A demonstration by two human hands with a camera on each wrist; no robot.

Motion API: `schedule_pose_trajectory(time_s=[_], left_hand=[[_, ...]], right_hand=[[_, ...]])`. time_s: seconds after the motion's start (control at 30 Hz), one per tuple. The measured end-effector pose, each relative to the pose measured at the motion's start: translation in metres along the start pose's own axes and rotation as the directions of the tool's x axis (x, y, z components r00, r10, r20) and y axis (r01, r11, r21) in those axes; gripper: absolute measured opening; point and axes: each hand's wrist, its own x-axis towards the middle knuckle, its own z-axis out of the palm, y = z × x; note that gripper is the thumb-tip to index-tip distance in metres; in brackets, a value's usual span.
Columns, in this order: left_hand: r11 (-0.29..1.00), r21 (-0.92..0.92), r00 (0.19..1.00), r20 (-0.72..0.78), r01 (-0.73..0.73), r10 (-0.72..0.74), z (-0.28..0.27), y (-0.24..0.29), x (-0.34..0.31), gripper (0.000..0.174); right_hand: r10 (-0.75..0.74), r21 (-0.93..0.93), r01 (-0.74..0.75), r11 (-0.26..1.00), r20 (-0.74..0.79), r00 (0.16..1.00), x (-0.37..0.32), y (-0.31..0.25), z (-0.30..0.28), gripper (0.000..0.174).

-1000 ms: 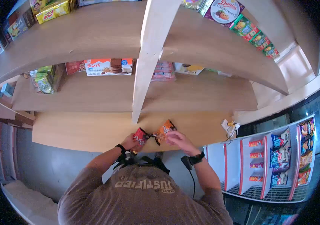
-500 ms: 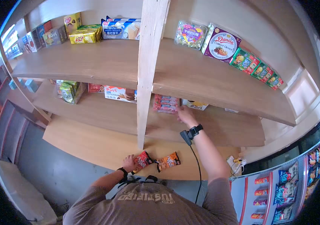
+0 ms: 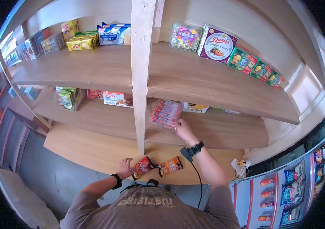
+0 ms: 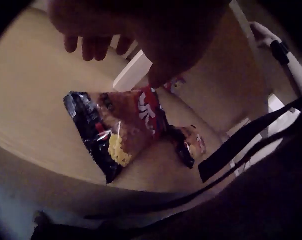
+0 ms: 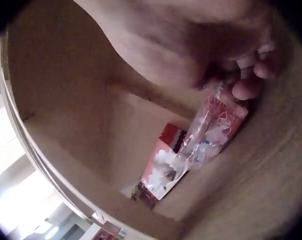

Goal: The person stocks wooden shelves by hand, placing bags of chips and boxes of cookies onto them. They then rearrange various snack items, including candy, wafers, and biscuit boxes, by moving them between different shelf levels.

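At its lower right corner, my right hand grips a clear-wrapped pack of pink snack sticks, tilted over the middle shelf. The right wrist view shows curled fingers at one end of that pack. My left hand is just left of a red snack bag, fingers loosely spread. From the left wrist, the hand hovers above this red bag with nothing in its fingers. An orange snack bag lies beside the red one on the bottom board.
A wooden upright divides the shelves. Behind the pack stands a white-and-yellow box. The upper shelf holds a Danisa cookie box and green packs. A cable hangs from the right wrist; plugs lie at right.
My right hand has gone from above the orange bag to the middle shelf and pulled the pink pack forward. My left hand has let go of the red bag and shifted left.
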Motion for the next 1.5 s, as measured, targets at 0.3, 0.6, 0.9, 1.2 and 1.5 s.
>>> schedule_pose_trajectory(time_s=[0.3,0.6,0.9,1.2,1.5], left_hand=[[0.766,-0.241,0.738,0.21,-0.596,0.641,-0.126,0.134,0.048,0.049],[0.867,-0.315,0.922,-0.121,-0.387,0.367,-0.152,0.214,0.163,0.08],[0.913,-0.231,0.938,-0.171,-0.337,0.303,-0.108,0.211,0.177,0.09],[0.939,-0.165,0.937,-0.235,-0.302,0.26,-0.104,0.212,0.18,0.067],[0.982,0.031,0.925,-0.332,-0.185,0.185,-0.104,0.231,0.17,0.061]], right_hand=[[0.139,0.114,-0.143,0.983,0.041,0.989,-0.084,-0.007,-0.035,0.03],[0.171,-0.015,-0.171,0.985,-0.005,0.985,-0.065,-0.014,-0.037,0.057],[-0.167,-0.314,0.051,0.948,-0.354,0.92,-0.023,-0.005,-0.101,0.062],[-0.084,-0.675,0.109,0.73,0.07,0.994,0.057,-0.039,-0.155,0.059],[-0.431,-0.612,0.481,0.628,0.241,0.87,0.097,-0.01,-0.15,0.078]])
